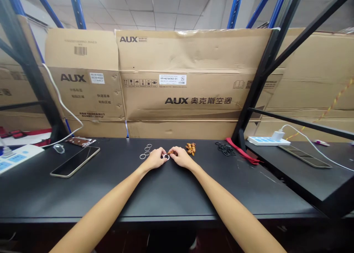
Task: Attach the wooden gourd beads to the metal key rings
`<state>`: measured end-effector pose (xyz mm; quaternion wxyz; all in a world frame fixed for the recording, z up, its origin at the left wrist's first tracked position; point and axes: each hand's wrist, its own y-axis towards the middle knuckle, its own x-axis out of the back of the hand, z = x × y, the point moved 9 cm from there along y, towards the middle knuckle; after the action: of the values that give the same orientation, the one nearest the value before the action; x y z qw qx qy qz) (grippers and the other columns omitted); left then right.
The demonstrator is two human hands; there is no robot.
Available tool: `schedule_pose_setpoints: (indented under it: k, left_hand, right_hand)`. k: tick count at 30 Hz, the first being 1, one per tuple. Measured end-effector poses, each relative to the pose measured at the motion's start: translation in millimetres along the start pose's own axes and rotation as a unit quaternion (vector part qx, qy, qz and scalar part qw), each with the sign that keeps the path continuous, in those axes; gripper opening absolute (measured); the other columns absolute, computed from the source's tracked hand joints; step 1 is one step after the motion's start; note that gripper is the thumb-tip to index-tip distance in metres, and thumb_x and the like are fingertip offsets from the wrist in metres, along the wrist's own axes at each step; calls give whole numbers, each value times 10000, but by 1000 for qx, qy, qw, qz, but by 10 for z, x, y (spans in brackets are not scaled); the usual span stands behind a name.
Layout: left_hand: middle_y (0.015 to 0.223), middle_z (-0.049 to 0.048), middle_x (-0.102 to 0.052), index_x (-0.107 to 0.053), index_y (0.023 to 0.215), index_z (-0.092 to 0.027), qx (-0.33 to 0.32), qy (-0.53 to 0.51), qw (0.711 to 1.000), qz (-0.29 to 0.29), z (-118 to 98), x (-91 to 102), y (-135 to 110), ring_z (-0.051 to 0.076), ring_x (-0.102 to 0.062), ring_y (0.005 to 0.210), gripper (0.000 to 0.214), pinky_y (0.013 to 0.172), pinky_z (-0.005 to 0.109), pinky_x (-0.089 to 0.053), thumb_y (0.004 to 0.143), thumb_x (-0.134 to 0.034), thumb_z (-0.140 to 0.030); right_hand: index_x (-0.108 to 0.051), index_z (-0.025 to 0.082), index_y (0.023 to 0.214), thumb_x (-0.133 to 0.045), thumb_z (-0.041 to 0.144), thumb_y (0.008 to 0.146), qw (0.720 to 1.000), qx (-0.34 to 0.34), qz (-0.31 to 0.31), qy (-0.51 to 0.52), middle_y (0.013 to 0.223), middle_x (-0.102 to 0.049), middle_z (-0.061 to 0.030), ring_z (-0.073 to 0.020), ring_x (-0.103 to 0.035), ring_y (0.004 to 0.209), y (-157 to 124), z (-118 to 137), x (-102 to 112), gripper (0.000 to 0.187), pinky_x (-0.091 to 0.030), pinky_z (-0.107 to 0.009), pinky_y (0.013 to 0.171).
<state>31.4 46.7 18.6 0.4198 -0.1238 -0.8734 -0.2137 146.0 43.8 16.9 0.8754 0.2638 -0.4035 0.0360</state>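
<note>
Close together over the middle of the black table [155, 194], my two hands meet at a silver ring [167, 158]. My left hand [156, 158] pinches this ring from its left side. Between the fingers of my right hand [180, 157] is a small orange-brown piece [169, 152], which reaches the ring's upper right edge; whether it is attached cannot be made out. Several more silver rings [142, 158] lie left of my left hand. A small pile of glossy orange-brown figures [190, 148] sits just beyond my right hand. Farther right are several black rings or clasps [227, 150].
A phone [76, 162], a mouse [59, 148], a brown packet [80, 141] and a power strip [20, 157] lie on the left. A red strap [243, 153] crosses the right side near a black metal post [256, 81]. Cardboard [179, 113] walls off the back.
</note>
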Motion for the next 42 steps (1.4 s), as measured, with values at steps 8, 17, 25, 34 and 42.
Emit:
schedule_pose_setpoints:
  k: [8,17,25,34,42]
  left_hand:
    - [653,-15,-635,-584,848,-159,5,-139,990,-22,97,62,41,132,-594,606,215,609,244,-468,670,-665,-246]
    - [750,24,-695,-672,888,-154,-36,-159,987,3,104,46,85,162,-641,715,231,719,278,-515,680,-657,-253]
    - [745,12,-659,-572,1071,-142,-27,-140,989,-35,188,45,105,139,-616,664,336,667,258,-502,746,-573,-230]
    - [743,19,-661,-631,984,-160,-54,-55,997,-10,8,65,29,153,-605,687,246,693,263,-472,770,-526,-222]
    - [781,31,-666,-655,1031,-140,-97,-36,994,19,-80,1,19,154,-595,692,301,692,252,-454,778,-526,-240]
  right_hand:
    - [-684,154,833,-517,254,794,997,-33,-7,75,710,-663,-30,-137,-560,636,13,-87,50,199,-447,-262,655]
    - [-643,150,868,-542,233,746,982,-49,2,184,648,-636,-8,-118,-567,564,24,-146,7,179,-474,-247,587]
    - [-610,147,903,-550,119,704,979,-42,6,202,805,-674,-34,-124,-621,733,29,-147,-10,209,-497,-272,736]
    - [-607,156,856,-553,114,674,981,-30,0,193,754,-662,-15,-119,-596,678,25,-129,-6,194,-496,-263,698]
    - [-611,163,861,-579,164,666,974,-28,3,225,734,-635,-3,-126,-593,682,48,-178,-65,198,-489,-262,691]
